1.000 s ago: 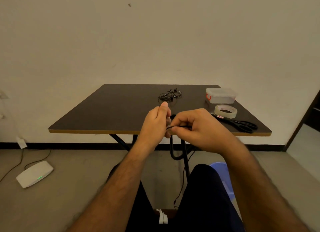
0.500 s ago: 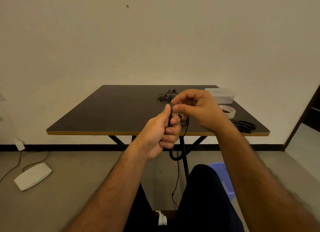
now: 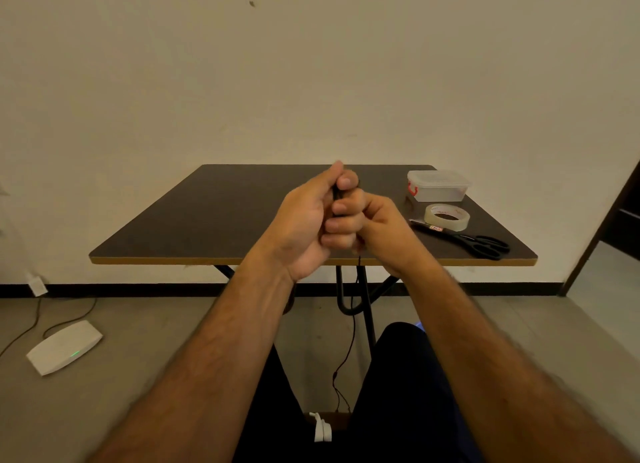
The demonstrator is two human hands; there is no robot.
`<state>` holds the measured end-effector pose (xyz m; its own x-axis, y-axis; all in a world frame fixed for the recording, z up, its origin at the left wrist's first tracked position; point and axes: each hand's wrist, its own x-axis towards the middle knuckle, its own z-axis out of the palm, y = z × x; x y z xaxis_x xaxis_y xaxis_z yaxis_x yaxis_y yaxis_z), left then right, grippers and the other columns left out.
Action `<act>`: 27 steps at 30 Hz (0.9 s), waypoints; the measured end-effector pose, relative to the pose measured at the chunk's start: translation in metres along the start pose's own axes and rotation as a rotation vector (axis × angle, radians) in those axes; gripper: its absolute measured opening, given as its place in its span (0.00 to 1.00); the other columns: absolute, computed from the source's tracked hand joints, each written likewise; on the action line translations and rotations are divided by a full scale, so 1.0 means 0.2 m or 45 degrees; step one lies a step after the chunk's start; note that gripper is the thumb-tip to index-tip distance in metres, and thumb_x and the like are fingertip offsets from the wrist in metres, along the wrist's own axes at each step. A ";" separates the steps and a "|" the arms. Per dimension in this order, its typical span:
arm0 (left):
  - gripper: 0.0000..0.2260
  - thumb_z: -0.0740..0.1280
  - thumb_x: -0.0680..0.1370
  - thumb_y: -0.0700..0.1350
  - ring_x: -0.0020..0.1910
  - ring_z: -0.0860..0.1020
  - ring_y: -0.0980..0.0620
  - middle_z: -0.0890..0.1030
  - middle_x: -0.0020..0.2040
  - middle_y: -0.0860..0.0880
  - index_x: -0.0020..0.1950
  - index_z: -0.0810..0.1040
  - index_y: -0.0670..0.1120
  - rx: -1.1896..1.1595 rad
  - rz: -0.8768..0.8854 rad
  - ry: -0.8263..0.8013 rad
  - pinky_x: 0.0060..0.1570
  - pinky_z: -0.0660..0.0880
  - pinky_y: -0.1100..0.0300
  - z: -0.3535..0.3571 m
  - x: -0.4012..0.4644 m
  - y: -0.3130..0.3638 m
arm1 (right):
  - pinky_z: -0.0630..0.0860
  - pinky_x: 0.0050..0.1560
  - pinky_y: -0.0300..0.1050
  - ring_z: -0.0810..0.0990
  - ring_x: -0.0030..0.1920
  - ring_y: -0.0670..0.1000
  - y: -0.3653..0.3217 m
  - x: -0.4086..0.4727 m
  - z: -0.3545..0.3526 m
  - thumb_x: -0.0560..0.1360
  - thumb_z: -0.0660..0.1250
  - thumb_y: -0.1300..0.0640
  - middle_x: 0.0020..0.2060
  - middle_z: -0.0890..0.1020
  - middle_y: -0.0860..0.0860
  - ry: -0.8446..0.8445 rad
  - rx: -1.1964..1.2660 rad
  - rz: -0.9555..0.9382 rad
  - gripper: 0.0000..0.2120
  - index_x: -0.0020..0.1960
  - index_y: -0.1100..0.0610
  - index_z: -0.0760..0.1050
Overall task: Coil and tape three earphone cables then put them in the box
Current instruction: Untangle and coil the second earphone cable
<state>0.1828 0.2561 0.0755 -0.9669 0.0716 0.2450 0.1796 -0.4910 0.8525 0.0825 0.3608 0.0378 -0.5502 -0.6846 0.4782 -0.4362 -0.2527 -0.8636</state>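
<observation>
Right hand (image 3: 381,230) drops from above onto my left hand (image 3: 308,220); both fists clamp the earphone cable (image 3: 350,345) before the table (image 3: 207,220).

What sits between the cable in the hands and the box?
Little on the table: the box stands at the far right, with tape and scissors nearer the edge beside that path. Its lid looks closed, so that blocks entry. Both hands, left and right, grip the cable.

The dark bench (image 3: 214,220) carried a lidded box (image 3: 438,185) at its far right corner, tape (image 3: 446,217) just nearer, and scissors (image 3: 474,243) toward the near right edge.
</observation>
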 end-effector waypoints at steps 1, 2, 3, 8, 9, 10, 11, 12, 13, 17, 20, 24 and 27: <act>0.16 0.51 0.85 0.52 0.25 0.55 0.58 0.62 0.30 0.53 0.40 0.67 0.48 0.015 0.036 0.017 0.24 0.50 0.65 0.00 0.01 0.02 | 0.70 0.29 0.49 0.71 0.29 0.58 0.01 -0.01 0.01 0.81 0.64 0.62 0.31 0.76 0.59 -0.034 -0.009 0.014 0.12 0.43 0.51 0.81; 0.16 0.51 0.85 0.52 0.26 0.54 0.57 0.62 0.29 0.54 0.40 0.67 0.48 0.040 0.073 0.042 0.24 0.51 0.65 -0.01 0.02 0.03 | 0.67 0.28 0.46 0.69 0.27 0.54 0.02 -0.02 0.02 0.81 0.64 0.61 0.30 0.76 0.55 -0.073 -0.030 0.027 0.12 0.43 0.52 0.81; 0.16 0.51 0.85 0.52 0.27 0.53 0.57 0.61 0.29 0.54 0.41 0.68 0.49 0.075 0.112 0.072 0.24 0.51 0.65 -0.01 0.03 0.04 | 0.67 0.28 0.46 0.68 0.27 0.51 0.02 -0.03 0.03 0.82 0.63 0.60 0.30 0.76 0.53 -0.109 -0.059 0.040 0.11 0.43 0.52 0.80; 0.15 0.52 0.86 0.52 0.26 0.58 0.57 0.62 0.30 0.54 0.43 0.68 0.48 0.342 0.317 0.271 0.24 0.56 0.65 -0.02 0.07 0.09 | 0.73 0.30 0.45 0.71 0.27 0.48 -0.03 -0.06 0.03 0.82 0.63 0.58 0.29 0.75 0.50 -0.261 -0.296 0.087 0.08 0.47 0.54 0.80; 0.14 0.52 0.86 0.51 0.26 0.59 0.57 0.62 0.30 0.54 0.44 0.68 0.47 0.411 0.372 0.323 0.25 0.58 0.65 -0.03 0.08 0.10 | 0.74 0.31 0.44 0.72 0.27 0.47 -0.06 -0.05 0.03 0.81 0.63 0.58 0.29 0.75 0.51 -0.292 -0.340 0.100 0.07 0.49 0.55 0.80; 0.14 0.52 0.86 0.51 0.26 0.61 0.57 0.63 0.30 0.54 0.44 0.68 0.47 0.486 0.425 0.373 0.25 0.60 0.64 -0.03 0.09 0.11 | 0.74 0.31 0.42 0.72 0.28 0.47 -0.08 -0.05 0.02 0.81 0.64 0.58 0.29 0.74 0.51 -0.319 -0.374 0.110 0.06 0.51 0.55 0.80; 0.14 0.52 0.86 0.51 0.26 0.63 0.57 0.64 0.30 0.54 0.44 0.68 0.47 0.554 0.465 0.416 0.25 0.62 0.64 -0.04 0.10 0.12 | 0.74 0.31 0.41 0.72 0.28 0.46 -0.11 -0.05 0.02 0.81 0.64 0.58 0.29 0.73 0.52 -0.339 -0.399 0.116 0.06 0.52 0.56 0.80; 0.14 0.52 0.86 0.51 0.27 0.64 0.56 0.65 0.30 0.54 0.45 0.68 0.46 0.606 0.487 0.449 0.26 0.64 0.63 -0.05 0.10 0.13 | 0.73 0.31 0.41 0.71 0.28 0.47 -0.14 -0.04 0.01 0.81 0.64 0.58 0.29 0.73 0.53 -0.351 -0.415 0.115 0.06 0.52 0.56 0.80; 0.14 0.52 0.86 0.51 0.27 0.66 0.56 0.66 0.30 0.54 0.45 0.68 0.46 0.641 0.493 0.471 0.26 0.66 0.63 -0.06 0.11 0.13 | 0.72 0.31 0.41 0.70 0.28 0.49 -0.17 -0.04 0.00 0.81 0.64 0.58 0.29 0.72 0.54 -0.356 -0.432 0.103 0.06 0.52 0.57 0.80; 0.14 0.52 0.86 0.50 0.28 0.69 0.55 0.67 0.30 0.52 0.46 0.69 0.45 0.686 0.439 0.480 0.29 0.70 0.63 -0.08 0.11 0.11 | 0.71 0.36 0.48 0.70 0.29 0.52 -0.24 -0.02 -0.01 0.80 0.66 0.56 0.28 0.72 0.54 -0.329 -0.624 0.011 0.08 0.44 0.59 0.79; 0.15 0.52 0.86 0.50 0.29 0.71 0.55 0.69 0.31 0.51 0.45 0.69 0.45 0.741 0.397 0.502 0.32 0.71 0.64 -0.09 0.12 0.08 | 0.74 0.38 0.51 0.71 0.29 0.50 -0.26 -0.01 -0.03 0.79 0.66 0.56 0.28 0.75 0.51 -0.282 -0.734 0.002 0.08 0.42 0.56 0.79; 0.17 0.53 0.86 0.51 0.27 0.71 0.57 0.73 0.30 0.52 0.43 0.71 0.45 0.964 0.261 0.484 0.27 0.69 0.64 -0.09 0.12 0.05 | 0.78 0.45 0.55 0.80 0.36 0.55 -0.30 -0.01 -0.05 0.77 0.68 0.58 0.34 0.83 0.54 -0.210 -0.874 -0.064 0.06 0.44 0.56 0.82; 0.20 0.52 0.86 0.51 0.26 0.73 0.56 0.74 0.27 0.53 0.41 0.73 0.43 1.081 0.152 0.440 0.25 0.69 0.62 -0.08 0.10 0.02 | 0.79 0.46 0.49 0.82 0.39 0.48 -0.31 0.02 -0.07 0.75 0.68 0.61 0.36 0.84 0.48 -0.149 -0.991 -0.145 0.06 0.45 0.54 0.84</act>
<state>0.1623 0.2418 0.0767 -0.9093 -0.2689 0.3177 0.2220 0.3323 0.9167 0.0982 0.3834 0.0947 -0.4126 -0.7617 0.4995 -0.8813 0.1952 -0.4304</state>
